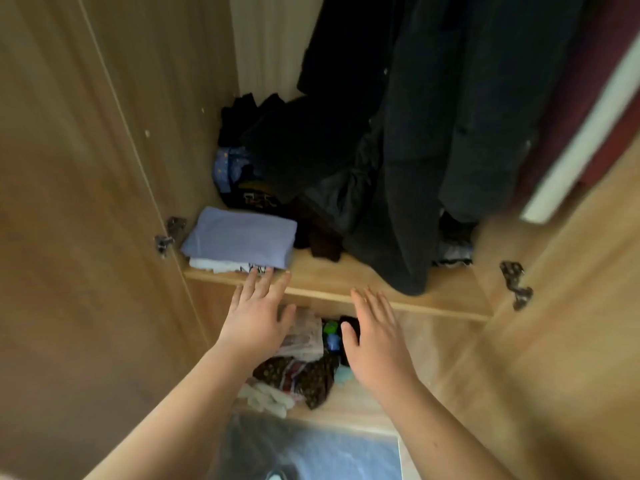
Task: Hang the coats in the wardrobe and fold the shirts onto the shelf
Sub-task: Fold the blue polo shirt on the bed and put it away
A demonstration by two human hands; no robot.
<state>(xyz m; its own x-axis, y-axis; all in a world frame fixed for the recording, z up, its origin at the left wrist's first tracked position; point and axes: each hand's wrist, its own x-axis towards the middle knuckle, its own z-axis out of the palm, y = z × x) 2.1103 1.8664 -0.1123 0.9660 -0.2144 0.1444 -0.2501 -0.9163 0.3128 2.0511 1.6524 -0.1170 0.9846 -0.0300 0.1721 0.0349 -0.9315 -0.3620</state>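
Shirts: folded lilac shirt [239, 235] lies on top of a white folded one [221, 265], at left front corner of shelf [346, 289], inside wardrobe [104, 168].
Coats: dark coats [433, 133] hang at right side, their hems reach down to shelf and one goes over its front edge.
Back of shelf: pile of dark clothes [294, 140] w/ smth blue; details unclear, blurry.
Left hand [256, 317]: fingers straight and spread, tips at shelf edge just below the shirts; holds nothing.
Right hand [377, 341]: fingers straight, together, near shelf edge, holds nothing.
Lower compartment: mixed items [304, 362], probably fabrics and small things.
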